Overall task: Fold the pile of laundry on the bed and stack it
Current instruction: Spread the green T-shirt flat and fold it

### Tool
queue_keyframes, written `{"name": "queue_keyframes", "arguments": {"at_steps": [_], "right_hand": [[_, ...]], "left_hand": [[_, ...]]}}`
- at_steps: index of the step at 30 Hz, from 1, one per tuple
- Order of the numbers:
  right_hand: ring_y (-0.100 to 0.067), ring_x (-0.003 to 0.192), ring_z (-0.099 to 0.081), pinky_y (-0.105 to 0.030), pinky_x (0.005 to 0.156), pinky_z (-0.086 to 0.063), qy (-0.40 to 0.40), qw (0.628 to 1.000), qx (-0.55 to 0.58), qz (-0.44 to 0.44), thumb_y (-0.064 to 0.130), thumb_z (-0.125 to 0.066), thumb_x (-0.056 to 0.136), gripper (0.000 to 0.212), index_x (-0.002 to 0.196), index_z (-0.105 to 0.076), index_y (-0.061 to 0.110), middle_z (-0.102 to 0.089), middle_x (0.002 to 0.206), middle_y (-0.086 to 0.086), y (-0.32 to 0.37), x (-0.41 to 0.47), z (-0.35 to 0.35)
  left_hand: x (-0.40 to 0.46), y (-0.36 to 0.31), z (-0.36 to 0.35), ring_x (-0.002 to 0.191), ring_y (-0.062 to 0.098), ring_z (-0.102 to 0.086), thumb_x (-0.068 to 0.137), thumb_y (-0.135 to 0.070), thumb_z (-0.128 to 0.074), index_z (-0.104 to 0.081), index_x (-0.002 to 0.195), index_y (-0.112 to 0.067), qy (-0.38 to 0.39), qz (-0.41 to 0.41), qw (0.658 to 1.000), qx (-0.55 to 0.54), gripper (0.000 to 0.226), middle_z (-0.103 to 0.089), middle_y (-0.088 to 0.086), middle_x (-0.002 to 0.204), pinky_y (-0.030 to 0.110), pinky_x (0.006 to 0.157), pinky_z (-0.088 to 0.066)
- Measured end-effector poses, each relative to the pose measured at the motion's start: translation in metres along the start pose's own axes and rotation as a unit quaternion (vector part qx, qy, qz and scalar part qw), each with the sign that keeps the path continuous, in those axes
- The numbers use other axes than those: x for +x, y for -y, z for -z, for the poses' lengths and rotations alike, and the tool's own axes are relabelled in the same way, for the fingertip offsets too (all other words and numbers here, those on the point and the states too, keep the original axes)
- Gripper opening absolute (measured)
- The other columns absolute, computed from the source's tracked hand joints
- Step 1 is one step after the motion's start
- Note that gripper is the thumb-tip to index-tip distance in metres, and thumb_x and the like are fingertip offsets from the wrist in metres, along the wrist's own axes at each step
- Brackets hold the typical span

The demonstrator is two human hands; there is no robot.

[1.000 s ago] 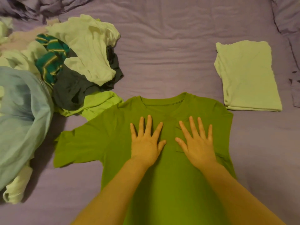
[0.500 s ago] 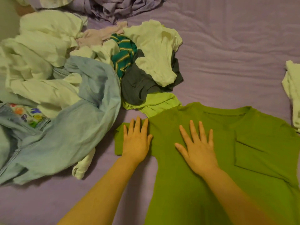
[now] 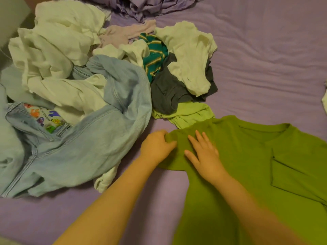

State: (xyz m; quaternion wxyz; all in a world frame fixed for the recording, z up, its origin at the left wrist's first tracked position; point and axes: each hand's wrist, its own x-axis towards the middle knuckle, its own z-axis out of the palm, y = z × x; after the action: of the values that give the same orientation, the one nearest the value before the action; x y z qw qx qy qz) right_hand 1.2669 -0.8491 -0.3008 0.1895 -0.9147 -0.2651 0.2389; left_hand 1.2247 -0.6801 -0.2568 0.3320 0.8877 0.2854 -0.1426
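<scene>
A green T-shirt (image 3: 256, 165) with a chest pocket lies flat on the purple bed, collar away from me. My left hand (image 3: 156, 147) grips the end of its left sleeve, fingers curled into the bunched fabric. My right hand (image 3: 201, 152) rests flat on the shirt by the shoulder, fingers spread. The unfolded laundry pile (image 3: 85, 82) fills the left: white garments, a light blue denim piece, a teal striped item (image 3: 155, 57), a dark grey shirt (image 3: 168, 91) and a light green one (image 3: 185, 114).
The purple bed sheet (image 3: 265, 59) stretches bare to the right of the pile. A sliver of a pale folded garment (image 3: 325, 101) shows at the right edge. A crumpled purple blanket (image 3: 146, 6) lies at the top. A wall corner (image 3: 10, 18) stands top left.
The view has swung left, so the folded garment has nearly left the frame. My left hand went from lying flat on the sleeve to gripping its end. My right hand shifted toward the shoulder.
</scene>
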Motion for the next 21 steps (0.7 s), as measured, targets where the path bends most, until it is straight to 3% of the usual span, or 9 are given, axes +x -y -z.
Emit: {"name": "queue_keyframes", "arguments": {"at_steps": [2, 4, 7, 11, 14, 16, 18, 19, 21], "right_hand": [[-0.012, 0.138, -0.03, -0.012, 0.107, -0.024, -0.024, 0.959, 0.276, -0.061, 0.032, -0.046, 0.099, 0.048, 0.144, -0.037, 0.018, -0.03, 0.154, -0.004, 0.015, -0.009, 0.02], [-0.005, 0.124, -0.045, -0.01, 0.097, -0.037, -0.017, 0.868, 0.479, -0.129, 0.031, -0.045, 0.098, 0.043, 0.139, -0.043, 0.018, -0.045, 0.145, 0.001, 0.025, -0.02, 0.037], [0.0, 0.121, -0.041, -0.01, 0.092, -0.036, -0.05, 0.869, 0.469, -0.147, 0.036, -0.054, 0.092, 0.058, 0.144, -0.036, 0.02, -0.044, 0.137, 0.008, 0.018, -0.032, 0.052], [-0.01, 0.128, -0.039, -0.012, 0.09, -0.032, -0.093, 0.883, 0.42, -0.187, 0.013, -0.067, 0.086, 0.079, 0.15, -0.02, 0.014, -0.041, 0.144, -0.008, -0.01, -0.034, 0.06], [-0.021, 0.122, -0.048, -0.014, 0.081, -0.033, -0.117, 0.902, 0.355, -0.217, 0.004, -0.065, 0.084, 0.082, 0.15, -0.017, 0.014, -0.048, 0.137, -0.016, -0.033, -0.033, 0.061], [-0.026, 0.119, -0.052, -0.02, 0.084, -0.036, -0.123, 0.913, 0.32, -0.223, -0.001, -0.061, 0.084, 0.08, 0.15, -0.018, 0.014, -0.052, 0.134, -0.016, -0.049, -0.032, 0.06], [-0.028, 0.117, -0.054, -0.025, 0.088, -0.038, -0.126, 0.928, 0.288, -0.198, -0.004, -0.057, 0.085, 0.076, 0.15, -0.02, 0.013, -0.053, 0.133, -0.016, -0.063, -0.032, 0.058], [-0.029, 0.116, -0.054, -0.025, 0.087, -0.037, -0.132, 0.936, 0.274, -0.179, -0.004, -0.056, 0.086, 0.075, 0.15, -0.02, 0.012, -0.053, 0.134, -0.016, -0.069, -0.031, 0.057], [-0.029, 0.117, -0.054, -0.025, 0.087, -0.036, -0.145, 0.945, 0.256, -0.144, -0.001, -0.055, 0.088, 0.071, 0.15, -0.021, 0.013, -0.052, 0.135, -0.017, -0.079, -0.029, 0.055]], "left_hand": [[-0.008, -0.028, 0.006, 0.073, 0.02, -0.061, 0.085, -0.032, -0.07, -0.061, 0.077, -0.015, 0.084, 0.079, 0.957, -0.265, 0.021, -0.064, 0.006, 0.076, 0.02, 0.06, -0.048], [-0.017, -0.054, 0.008, 0.07, 0.014, -0.059, 0.088, -0.048, -0.06, -0.065, 0.081, -0.019, 0.176, 0.127, 0.899, -0.381, 0.03, -0.064, 0.001, 0.075, 0.019, 0.06, -0.047], [-0.023, -0.081, 0.0, 0.078, 0.018, -0.058, 0.09, -0.067, -0.035, -0.065, 0.105, -0.015, 0.266, 0.172, 0.82, -0.476, 0.062, -0.06, 0.004, 0.087, 0.033, 0.07, -0.051], [-0.024, -0.101, -0.018, 0.105, 0.028, -0.061, 0.092, -0.064, -0.031, -0.053, 0.126, -0.004, 0.273, 0.2, 0.753, -0.564, 0.072, -0.058, 0.015, 0.115, 0.042, 0.072, -0.055], [-0.022, -0.107, -0.038, 0.11, 0.028, -0.056, 0.097, -0.052, -0.036, -0.052, 0.124, -0.006, 0.199, 0.189, 0.77, -0.576, 0.056, -0.056, 0.013, 0.11, 0.039, 0.074, -0.053], [-0.022, -0.105, -0.055, 0.102, 0.023, -0.056, 0.101, -0.032, -0.042, -0.054, 0.126, -0.002, 0.114, 0.131, 0.847, -0.503, 0.041, -0.059, 0.01, 0.104, 0.034, 0.079, -0.05], [-0.024, -0.095, -0.074, 0.115, 0.025, -0.054, 0.1, -0.011, -0.043, -0.053, 0.132, -0.002, 0.038, -0.009, 0.954, -0.297, 0.034, -0.059, 0.014, 0.122, 0.031, 0.095, -0.042], [-0.026, -0.088, -0.084, 0.125, 0.025, -0.049, 0.099, -0.005, -0.042, -0.051, 0.134, -0.003, 0.026, -0.089, 0.977, -0.19, 0.036, -0.054, 0.015, 0.134, 0.027, 0.103, -0.034], [-0.027, -0.076, -0.105, 0.139, 0.026, -0.031, 0.099, -0.005, -0.04, -0.044, 0.141, -0.01, 0.041, -0.188, 0.981, -0.02, 0.043, -0.037, 0.012, 0.15, 0.026, 0.112, -0.019]]}}
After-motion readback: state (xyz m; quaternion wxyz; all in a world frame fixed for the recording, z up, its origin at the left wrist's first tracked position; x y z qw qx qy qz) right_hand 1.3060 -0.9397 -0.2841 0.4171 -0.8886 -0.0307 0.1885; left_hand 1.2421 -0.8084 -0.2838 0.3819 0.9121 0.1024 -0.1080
